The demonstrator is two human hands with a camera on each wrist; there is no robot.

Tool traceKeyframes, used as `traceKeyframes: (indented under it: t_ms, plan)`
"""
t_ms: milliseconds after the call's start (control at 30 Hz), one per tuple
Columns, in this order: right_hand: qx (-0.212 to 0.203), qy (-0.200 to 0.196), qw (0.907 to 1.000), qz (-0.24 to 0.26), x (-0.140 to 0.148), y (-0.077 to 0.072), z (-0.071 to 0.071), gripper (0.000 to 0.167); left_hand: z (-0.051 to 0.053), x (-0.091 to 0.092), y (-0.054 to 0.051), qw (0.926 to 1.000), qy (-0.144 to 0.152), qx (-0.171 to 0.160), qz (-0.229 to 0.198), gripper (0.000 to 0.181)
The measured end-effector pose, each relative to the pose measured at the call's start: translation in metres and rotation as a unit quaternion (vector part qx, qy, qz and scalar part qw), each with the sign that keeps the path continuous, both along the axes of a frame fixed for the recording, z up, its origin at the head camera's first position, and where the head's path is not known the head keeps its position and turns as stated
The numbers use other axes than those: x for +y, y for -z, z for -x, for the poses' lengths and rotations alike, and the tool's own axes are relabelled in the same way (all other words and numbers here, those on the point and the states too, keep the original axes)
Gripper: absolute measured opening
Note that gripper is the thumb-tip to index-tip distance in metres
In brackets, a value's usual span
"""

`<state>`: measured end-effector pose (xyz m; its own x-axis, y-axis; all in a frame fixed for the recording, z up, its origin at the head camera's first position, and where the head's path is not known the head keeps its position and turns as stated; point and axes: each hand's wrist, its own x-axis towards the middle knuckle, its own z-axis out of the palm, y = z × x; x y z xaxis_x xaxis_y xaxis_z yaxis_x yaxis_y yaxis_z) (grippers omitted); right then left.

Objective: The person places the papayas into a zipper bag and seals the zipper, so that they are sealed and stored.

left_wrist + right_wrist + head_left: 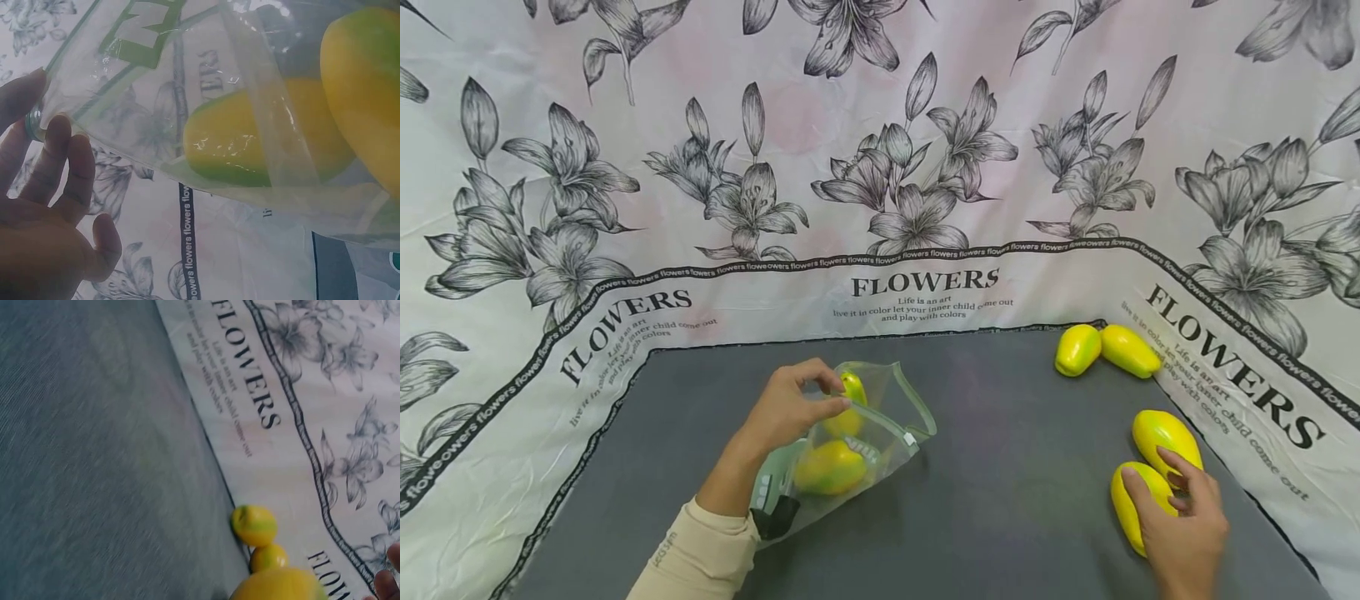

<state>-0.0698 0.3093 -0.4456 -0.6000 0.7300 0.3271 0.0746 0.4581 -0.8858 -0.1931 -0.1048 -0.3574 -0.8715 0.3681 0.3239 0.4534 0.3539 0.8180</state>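
In the head view my left hand [793, 404] pinches the upper edge of a clear zip bag [887, 454] with a pale green rim. The bag's mouth gapes toward the right. Two yellow-green mangoes lie inside, an upper mango [848, 417] and a lower mango [831, 468]. The left wrist view shows thumb and fingers at the bag's rim [32, 122], the mangoes [250, 134] farther in. At the right, my right hand [1187, 517] is over a near mango [1123, 504], fingers spread loosely and reaching toward a second mango [1165, 437]. Whether they touch is unclear.
Two more mangoes, a rounder mango [1077, 350] and a longer mango [1129, 350], lie at the back right corner of the grey table [1000, 450]. A white flower-printed cloth [925, 292] rises along the back and both sides.
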Motion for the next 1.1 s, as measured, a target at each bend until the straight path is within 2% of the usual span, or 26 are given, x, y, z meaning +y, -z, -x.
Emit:
traceKeyframes:
  t_ms: [100, 167, 233, 300, 333, 467, 600, 667, 833, 900, 967, 1100]
  plan:
    - [-0.057, 0.020, 0.9981, 0.008, 0.007, 0.006, -0.002, 0.052, -0.002, 0.001, -0.001, 1.0000, 0.000, 0.000, -0.003, 0.011]
    - [-0.087, 0.025, 0.9959, 0.001, 0.012, 0.009, -0.005, 0.054, -0.010, 0.004, -0.009, 1.0000, 0.000, -0.002, -0.004, 0.010]
    - [-0.103, 0.022, 0.9944, -0.014, 0.017, 0.013, -0.007, 0.055, -0.016, 0.006, -0.018, 1.0000, -0.003, -0.001, -0.002, 0.009]
    - [-0.117, 0.013, 0.9928, -0.022, 0.021, 0.018, -0.009, 0.057, -0.017, 0.006, -0.019, 0.9999, -0.010, -0.008, -0.002, 0.009]
    - [-0.126, 0.008, 0.9916, -0.026, 0.022, 0.020, -0.010, 0.058, -0.017, 0.005, -0.017, 0.9999, -0.011, -0.008, -0.001, 0.010]
    - [-0.165, -0.007, 0.9863, -0.006, 0.028, 0.028, -0.013, 0.066, -0.004, 0.001, 0.002, 0.9999, -0.010, -0.007, -0.002, 0.011]
    - [-0.199, -0.013, 0.9798, 0.009, 0.032, 0.033, -0.015, 0.073, -0.003, 0.003, 0.002, 1.0000, -0.003, -0.002, -0.002, 0.011]
    - [-0.211, -0.019, 0.9772, 0.017, 0.033, 0.034, -0.015, 0.077, -0.006, 0.005, -0.002, 1.0000, -0.003, -0.001, -0.003, 0.011]
    - [-0.238, -0.040, 0.9700, 0.030, 0.035, 0.037, -0.017, 0.086, -0.018, 0.009, -0.020, 1.0000, 0.004, -0.001, -0.005, 0.009]
    - [-0.251, -0.047, 0.9664, 0.029, 0.036, 0.037, -0.016, 0.088, -0.021, 0.010, -0.024, 1.0000, 0.007, 0.004, -0.006, 0.009]
    - [-0.266, -0.051, 0.9622, 0.027, 0.037, 0.038, -0.015, 0.088, -0.021, 0.010, -0.022, 1.0000, 0.004, 0.002, -0.004, 0.009]
    - [-0.277, -0.048, 0.9591, 0.030, 0.037, 0.039, -0.014, 0.088, -0.013, 0.007, -0.010, 0.9999, -0.002, -0.014, -0.007, 0.010]
